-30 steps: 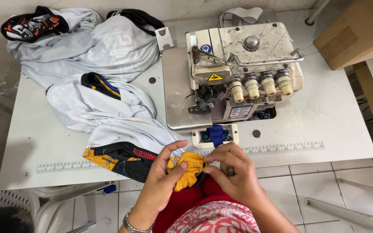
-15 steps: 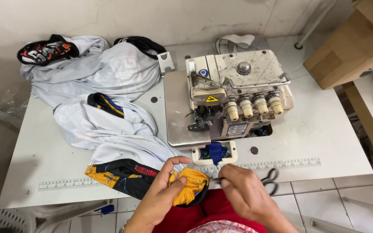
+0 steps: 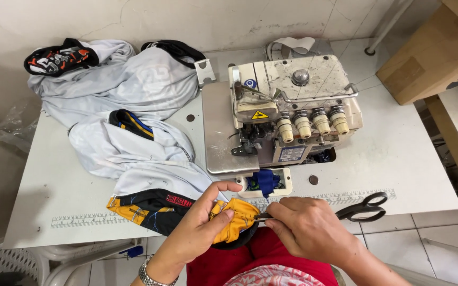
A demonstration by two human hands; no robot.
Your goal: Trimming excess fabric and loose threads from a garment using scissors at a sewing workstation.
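My left hand grips a folded piece of yellow fabric at the front edge of the white table, thumb on top. My right hand is closed just right of it, pinching a small thin dark tool whose tip touches the yellow fabric. The yellow piece joins a black and yellow printed garment lying to the left. Black-handled scissors lie on the table just beyond my right hand.
A cream overlock sewing machine stands mid-table with a blue fabric scrap in front. White garments are piled at the left and back. A cardboard box sits at the right. A white plastic chair is lower left.
My right hand left the yellow fabric, went right toward the scissors, then came back to the fabric's edge with a thin tool. My left hand kept its grip.
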